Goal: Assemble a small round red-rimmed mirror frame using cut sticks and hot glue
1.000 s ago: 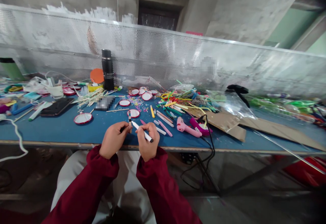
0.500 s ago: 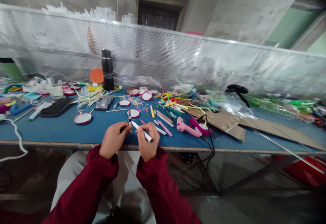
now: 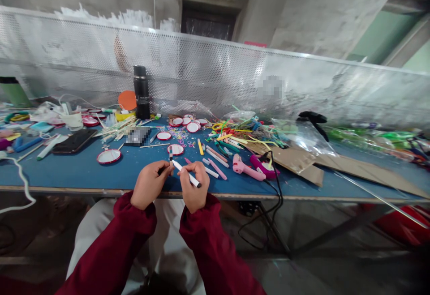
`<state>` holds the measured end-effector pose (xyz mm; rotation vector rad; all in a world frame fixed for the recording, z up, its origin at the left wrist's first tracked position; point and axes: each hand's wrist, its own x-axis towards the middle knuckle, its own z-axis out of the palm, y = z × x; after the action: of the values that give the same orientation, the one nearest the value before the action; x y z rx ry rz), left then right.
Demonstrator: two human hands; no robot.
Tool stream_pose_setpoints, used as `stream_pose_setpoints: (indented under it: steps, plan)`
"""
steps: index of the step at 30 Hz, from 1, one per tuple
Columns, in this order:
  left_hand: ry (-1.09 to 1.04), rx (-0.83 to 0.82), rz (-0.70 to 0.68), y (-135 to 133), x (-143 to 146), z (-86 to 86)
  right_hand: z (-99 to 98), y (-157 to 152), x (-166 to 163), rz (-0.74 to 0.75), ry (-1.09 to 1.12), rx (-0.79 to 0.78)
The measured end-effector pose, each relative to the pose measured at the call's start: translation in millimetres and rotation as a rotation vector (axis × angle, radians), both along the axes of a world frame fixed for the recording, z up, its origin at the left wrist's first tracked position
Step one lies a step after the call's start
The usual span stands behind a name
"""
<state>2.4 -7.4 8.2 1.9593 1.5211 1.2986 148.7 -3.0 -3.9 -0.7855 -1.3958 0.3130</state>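
Note:
My left hand [image 3: 151, 183] pinches the lower end of a small flat wooden stick [image 3: 171, 156], which stands upright and has dark bands on its upper part. In my right hand [image 3: 194, 185] is a white marker [image 3: 188, 175] held like a pen, its black end toward me. The marker's tip is at the stick, but I cannot tell whether they touch. Just behind the stick lies a red-rimmed round lid [image 3: 176, 149]. To the right of my right hand, several markers, among them a pink marker [image 3: 217, 169] and a yellow marker [image 3: 200, 147], lie on the blue table [image 3: 83, 174].
A pink glue gun [image 3: 248, 169] with a black cable lies at the right, beside flat cardboard [image 3: 292, 163]. Farther left are a phone [image 3: 75, 141], another red-rimmed lid [image 3: 109, 156] and a black bottle [image 3: 141, 92]. A perforated metal screen [image 3: 215, 71] runs along the back.
The marker and my right hand have shifted very slightly left, toward the stick. My left hand keeps its hold almost unmoved.

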Motion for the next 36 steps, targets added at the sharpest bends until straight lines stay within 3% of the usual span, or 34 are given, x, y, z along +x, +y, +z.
stream_pose_setpoints:
  steps: [36]
  plan:
    - [0.030,0.016,-0.007,3.0,-2.3,-2.6,1.7,-1.0,-0.1,0.002,-0.026,0.000]
